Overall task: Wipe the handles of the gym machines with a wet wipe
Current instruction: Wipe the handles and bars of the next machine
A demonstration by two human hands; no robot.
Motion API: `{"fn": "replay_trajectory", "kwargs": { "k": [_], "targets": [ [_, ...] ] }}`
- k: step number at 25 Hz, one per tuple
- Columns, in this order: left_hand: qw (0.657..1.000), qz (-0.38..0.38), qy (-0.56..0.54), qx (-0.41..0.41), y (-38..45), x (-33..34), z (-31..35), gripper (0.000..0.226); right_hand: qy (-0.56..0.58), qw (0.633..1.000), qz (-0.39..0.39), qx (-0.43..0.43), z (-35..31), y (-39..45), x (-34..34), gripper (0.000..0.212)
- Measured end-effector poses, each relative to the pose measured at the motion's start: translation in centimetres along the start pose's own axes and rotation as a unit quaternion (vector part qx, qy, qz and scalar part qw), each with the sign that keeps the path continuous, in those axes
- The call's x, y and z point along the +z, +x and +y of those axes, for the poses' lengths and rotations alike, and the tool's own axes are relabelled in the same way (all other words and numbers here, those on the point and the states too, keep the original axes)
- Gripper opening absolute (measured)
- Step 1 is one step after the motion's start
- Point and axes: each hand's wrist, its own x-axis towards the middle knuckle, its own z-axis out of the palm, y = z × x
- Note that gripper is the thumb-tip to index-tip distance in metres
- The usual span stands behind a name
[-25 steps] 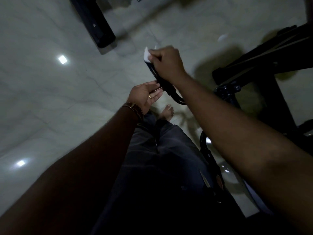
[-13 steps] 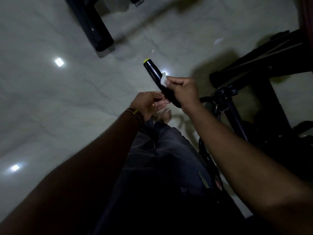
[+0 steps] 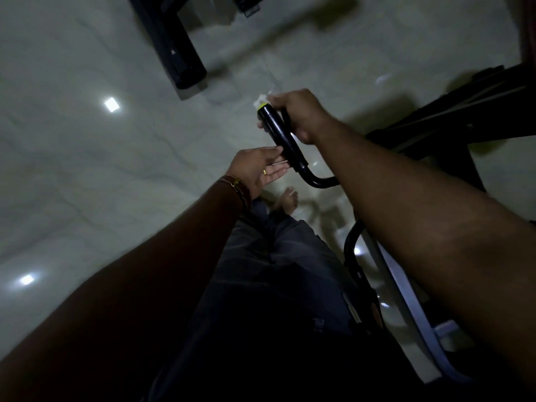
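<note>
- The fingers of the right hand are curled around the top of the black handle, just above the middle of the frame, with the wet wipe pinched against the yellow-green end cap; only a small white edge of the wipe shows, at the cap.
- The fingers of the left hand are held nearly straight and relaxed, their tips touching the lower part of the grip from the left; nothing is grasped by them.
- A ring is seen on one left finger, and a bracelet at the wrist.
- Below the grip, the handle is bent into a curved black bar running toward the right arm.
- A dark machine base lies on the pale floor at upper centre; another dark frame fills the right edge.
- The wipe is judged to be at the very end of the grip, so it could slide off the cap and drop if the stroke is carried further upward.
- With the handle only lightly steadied, it might swing under pressure, and patches could be left unwiped.
- In such dim light, missed areas would be hard to notice.
</note>
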Motion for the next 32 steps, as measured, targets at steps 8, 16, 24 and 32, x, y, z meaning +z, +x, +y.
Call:
{"fn": "replay_trajectory", "kwargs": {
  "k": [8,16,24,32],
  "targets": [
    [1.0,-0.006,-0.03,-0.007,0.3,0.4,-1.3,0.015,-0.362,0.811,0.236,-0.393,5.6,-3.4,0.6,0.02],
    [0.999,-0.002,-0.027,-0.02,0.1,0.1,-0.8,0.017,-0.528,0.693,0.212,-0.442,7.6,-4.4,-0.5,0.033],
    [0.999,-0.008,-0.016,-0.035,-0.2,0.2,-0.8,0.033,-0.477,0.733,0.263,-0.408,10.2,-7.1,-2.0,0.033],
    [0.999,-0.017,0.03,-0.028,-0.9,0.0,-0.5,0.023,-0.019,0.998,0.04,0.04,1.6,-3.0,-0.1,0.041]
  ]
}}
